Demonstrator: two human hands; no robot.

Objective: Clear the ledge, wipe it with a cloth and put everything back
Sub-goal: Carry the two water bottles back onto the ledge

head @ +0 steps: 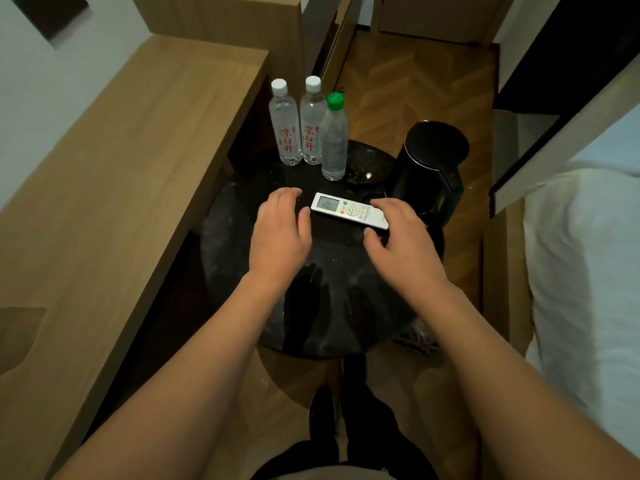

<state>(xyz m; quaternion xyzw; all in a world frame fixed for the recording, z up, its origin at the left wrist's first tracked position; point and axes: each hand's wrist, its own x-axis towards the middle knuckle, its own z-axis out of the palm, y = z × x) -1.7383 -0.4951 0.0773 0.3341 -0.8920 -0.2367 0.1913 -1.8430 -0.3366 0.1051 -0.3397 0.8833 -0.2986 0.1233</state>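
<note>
- Both hands hover over the dark round table [242, 299]: left hand [280, 233] loosely open, holding nothing; right hand [405, 244] spread around the remote's near end, not clearly gripping.
- Remote [348, 210] lies flat mid-table.
- Looks like clearing or restocking; can't tell which.
- Behind: three bottles [313, 123], black kettle [433, 168]. No cloth visible.

counter [242, 258]: round, dark, glossy top | far edge: two white-capped water bottles [286, 128] with red lettering, green-capped bottle [334, 140] just beside them | right edge: black kettle [431, 168] | middle: white remote control [348, 210] lying flat
</note>
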